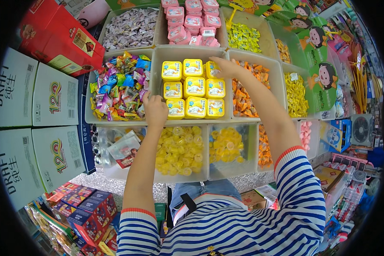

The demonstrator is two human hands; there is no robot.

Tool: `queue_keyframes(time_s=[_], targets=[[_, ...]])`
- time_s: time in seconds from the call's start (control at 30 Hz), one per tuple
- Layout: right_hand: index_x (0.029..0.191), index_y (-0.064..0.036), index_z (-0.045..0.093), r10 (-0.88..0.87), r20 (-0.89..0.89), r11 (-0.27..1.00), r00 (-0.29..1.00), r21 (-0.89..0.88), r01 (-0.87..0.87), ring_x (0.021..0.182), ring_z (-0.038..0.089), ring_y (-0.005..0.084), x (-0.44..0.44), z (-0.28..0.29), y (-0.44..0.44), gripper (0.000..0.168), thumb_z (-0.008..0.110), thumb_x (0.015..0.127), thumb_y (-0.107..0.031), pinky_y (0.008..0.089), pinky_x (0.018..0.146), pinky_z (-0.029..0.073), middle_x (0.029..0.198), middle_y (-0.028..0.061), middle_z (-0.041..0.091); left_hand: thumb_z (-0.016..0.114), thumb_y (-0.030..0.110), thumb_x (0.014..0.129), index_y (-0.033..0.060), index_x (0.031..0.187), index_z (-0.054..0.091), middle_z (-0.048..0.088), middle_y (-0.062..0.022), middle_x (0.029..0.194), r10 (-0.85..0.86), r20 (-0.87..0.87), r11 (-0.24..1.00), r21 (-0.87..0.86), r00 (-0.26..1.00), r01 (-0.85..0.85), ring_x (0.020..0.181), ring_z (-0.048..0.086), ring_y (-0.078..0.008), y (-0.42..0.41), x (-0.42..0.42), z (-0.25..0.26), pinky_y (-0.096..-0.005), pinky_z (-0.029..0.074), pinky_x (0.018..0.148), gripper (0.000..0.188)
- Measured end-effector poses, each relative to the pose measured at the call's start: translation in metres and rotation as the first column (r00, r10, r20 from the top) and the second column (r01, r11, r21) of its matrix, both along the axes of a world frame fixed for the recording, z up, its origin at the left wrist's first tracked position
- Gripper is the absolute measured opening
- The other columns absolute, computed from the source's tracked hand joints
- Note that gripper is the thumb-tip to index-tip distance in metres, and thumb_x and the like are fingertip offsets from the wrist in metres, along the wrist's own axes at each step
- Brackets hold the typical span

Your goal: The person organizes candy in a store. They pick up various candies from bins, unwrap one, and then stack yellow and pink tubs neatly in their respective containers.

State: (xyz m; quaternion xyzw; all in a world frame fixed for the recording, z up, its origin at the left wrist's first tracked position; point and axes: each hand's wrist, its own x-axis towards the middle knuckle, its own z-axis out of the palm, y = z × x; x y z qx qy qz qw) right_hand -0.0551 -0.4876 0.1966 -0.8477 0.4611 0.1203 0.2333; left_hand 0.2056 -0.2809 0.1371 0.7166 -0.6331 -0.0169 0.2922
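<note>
Small square yellow plastic boxes [195, 86] with printed lids stand in rows inside a translucent plastic bin [192, 52]. At the far right corner of the rows, my right hand [228, 68] has its fingers around the edges of one yellow box [212, 69]; the hand hides part of it. My left hand [155, 110] straddles the bin's left wall [153, 84], close beside the front left yellow box [175, 108]. Mixed wrapped candies [120, 88] fill the bin left of that wall. Orange-wrapped candies [244, 102] lie in the bin under my right forearm.
Pink boxes [193, 22] are piled in a bin behind. In front, lower bins hold yellow cups [179, 150]. White cartons [56, 96] and a red gift box [60, 35] stand at the left. Green display cards [323, 80] rise at the right.
</note>
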Motion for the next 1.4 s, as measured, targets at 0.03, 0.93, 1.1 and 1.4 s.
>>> queue_keyframes(time_s=[0.03, 0.93, 1.1, 1.4], targets=[[0.140, -0.010, 0.035, -0.008, -0.004, 1.000, 1.000, 0.007, 0.008, 0.121, 0.049, 0.0271, -0.002, -0.004, -0.004, 0.083, 0.073, 0.070, -0.032, 0.0483, 0.099, 0.027, 0.134, 0.0113, 0.050, 0.057, 0.000, 0.071, -0.0034, 0.080, 0.061, 0.061, -0.0168, 0.085, -0.001, -0.009, 1.000, -0.015, 1.000, 0.001, 0.111, 0.046, -0.0372, 0.000, -0.001, -0.001, -0.0445, 0.035, 0.100, 0.011], [0.133, -0.007, 0.043, 0.030, 0.156, 0.999, 0.987, -0.036, -0.025, 0.120, 0.049, 0.0294, 0.005, -0.027, -0.012, 0.091, 0.074, 0.060, -0.052, 0.0485, 0.100, 0.022, 0.130, 0.0151, 0.052, 0.055, 0.001, 0.072, -0.0037, 0.080, 0.061, 0.061, -0.0176, 0.084, 0.030, 0.026, 0.999, -0.013, 0.999, -0.029, 0.109, 0.046, -0.0388, -0.001, -0.002, -0.002, -0.0441, 0.038, 0.096, 0.011], [0.136, 0.000, 0.038, 0.002, 0.252, 0.996, 0.968, 0.089, -0.025, 0.125, 0.044, 0.0316, 0.001, -0.031, -0.014, 0.091, 0.073, 0.066, -0.047, 0.0407, 0.104, 0.032, 0.134, 0.0215, 0.046, 0.055, 0.001, 0.072, -0.0037, 0.079, 0.061, 0.061, -0.0179, 0.084, 0.035, 0.020, 0.999, 0.003, 0.999, -0.036, 0.109, 0.046, -0.0388, -0.001, -0.001, -0.002, -0.0440, 0.038, 0.097, 0.010], [0.130, -0.002, 0.043, 0.035, 0.556, 0.969, 0.830, -0.223, 0.109, 0.124, 0.041, 0.0355, -0.024, -0.030, 0.015, 0.062, 0.065, 0.080, -0.029, 0.0415, 0.102, 0.036, 0.132, 0.0211, 0.044, 0.055, 0.001, 0.072, -0.0038, 0.077, 0.061, 0.061, -0.0187, 0.083, 0.035, 0.002, 0.999, 0.016, 0.999, -0.035, 0.108, 0.047, -0.0388, -0.003, -0.004, 0.000, -0.0443, 0.038, 0.096, 0.009]])
